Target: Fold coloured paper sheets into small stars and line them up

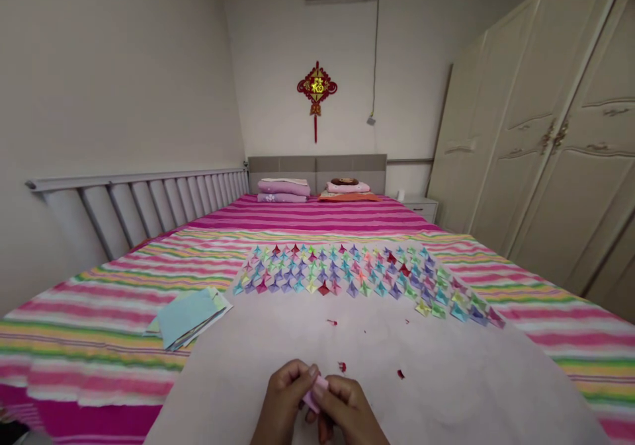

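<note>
A small folded piece of pink paper (312, 399) is pinched between both hands at the bottom middle of the view. My left hand (288, 395) grips it from the left with thumb and fingers. From the other side my right hand (344, 405) holds it, thumb pressed on the paper. Beneath the hands lies a large white sheet (238, 379). Farther back on the sheet stand rows of small folded paper pieces (323, 287) in many colours. My fingers hide part of the pink paper.
A stack of coloured paper sheets (191, 316) lies left of the white sheet. Dark red scraps (401, 373) are scattered on the sheet. All this is on a bed with a striped cover (99, 339). A railing (149, 207) runs along the left, wardrobes (540, 147) along the right.
</note>
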Demonstrator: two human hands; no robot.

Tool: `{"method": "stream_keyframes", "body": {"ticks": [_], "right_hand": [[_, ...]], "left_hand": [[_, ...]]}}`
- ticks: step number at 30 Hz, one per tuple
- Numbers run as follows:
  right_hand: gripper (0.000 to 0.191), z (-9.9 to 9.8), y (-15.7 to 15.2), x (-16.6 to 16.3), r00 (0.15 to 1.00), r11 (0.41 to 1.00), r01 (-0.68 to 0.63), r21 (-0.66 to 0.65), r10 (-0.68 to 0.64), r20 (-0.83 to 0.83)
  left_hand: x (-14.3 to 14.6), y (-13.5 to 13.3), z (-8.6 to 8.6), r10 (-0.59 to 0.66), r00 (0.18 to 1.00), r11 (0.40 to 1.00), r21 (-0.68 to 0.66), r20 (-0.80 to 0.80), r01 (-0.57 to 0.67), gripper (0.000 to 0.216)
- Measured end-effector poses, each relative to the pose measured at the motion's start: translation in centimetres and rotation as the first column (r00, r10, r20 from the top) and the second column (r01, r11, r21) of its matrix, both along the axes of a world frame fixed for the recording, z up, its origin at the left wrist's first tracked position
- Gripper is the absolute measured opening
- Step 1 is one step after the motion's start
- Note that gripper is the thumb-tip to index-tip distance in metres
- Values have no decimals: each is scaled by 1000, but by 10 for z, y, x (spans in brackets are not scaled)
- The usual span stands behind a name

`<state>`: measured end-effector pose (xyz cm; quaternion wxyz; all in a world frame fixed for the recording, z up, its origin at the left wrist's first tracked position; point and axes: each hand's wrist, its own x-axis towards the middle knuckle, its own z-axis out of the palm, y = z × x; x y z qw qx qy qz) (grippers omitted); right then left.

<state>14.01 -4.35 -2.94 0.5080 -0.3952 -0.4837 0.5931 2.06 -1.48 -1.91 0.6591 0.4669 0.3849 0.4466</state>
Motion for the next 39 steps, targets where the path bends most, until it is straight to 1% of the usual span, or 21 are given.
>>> {"method": "stream_keyframes", "body": {"ticks": [3, 6, 9, 11, 14, 15, 17, 19, 22, 24, 27, 30, 32, 34, 37, 39], "right_hand": [[47, 4, -3, 0, 1000, 1000, 17, 14, -16, -23], [44, 10, -4, 1, 997, 998, 65, 27, -63, -39], [41, 19, -7, 4, 995, 996, 87, 28, -86, -42], [38, 26, -10, 7, 997, 997, 69, 24, -68, -42], [31, 34, -13, 12, 999, 999, 40, 23, -39, -33], [28, 35, -14, 14, 998, 998, 53, 18, -53, -35], [24, 38, -15, 17, 996, 996, 82, 20, -81, -41], [23, 39, -14, 19, 991, 992, 121, 24, -120, -57], [24, 38, -12, 23, 981, 983, 183, 29, -180, -79], [26, 38, -10, 24, 976, 978, 207, 32, -204, -76], [30, 37, -8, 25, 978, 978, 207, 37, -205, -47], [32, 37, -8, 25, 980, 979, 198, 41, -197, -22], [31, 38, -8, 27, 980, 979, 198, 40, -198, -19], [27, 38, -7, 29, 974, 974, 223, 43, -221, -43], [32, 40, -7, 31, 958, 960, 275, 55, -268, -102], [31, 41, -6, 32, 948, 951, 303, 64, -293, -127]], "left_hand": [[2, -3, 8, -3, 1000, 999, 34, -31, 4, 45], [5, -6, 19, 5, 999, 997, 78, -46, -1, 43], [6, -8, 30, -18, 1000, 997, 77, -21, 20, 41], [5, -9, 35, -50, 999, 996, 71, -14, 51, 38], [5, -9, 41, -9, 1000, 997, 72, -6, 9, 32], [6, -9, 42, -23, 1000, 998, 66, -10, 24, 30], [7, -10, 45, -55, 998, 996, 63, -7, 55, 29], [9, -11, 46, -58, 998, 996, 63, -8, 59, 32], [11, -12, 46, -3, 999, 997, 75, -40, 6, 36], [11, -12, 46, 20, 995, 995, 100, -98, -10, 32], [13, -13, 46, 32, 985, 990, 144, -172, -7, 27], [14, -14, 48, 74, 983, 986, 159, -166, -47, 29], [12, -14, 49, 91, 982, 983, 173, -165, -62, 29], [10, -14, 49, 113, 978, 977, 199, -174, -78, 29], [7, -12, 50, 142, 969, 970, 225, -201, -95, 28], [7, -13, 51, 142, 964, 969, 230, -224, -89, 28]]}}
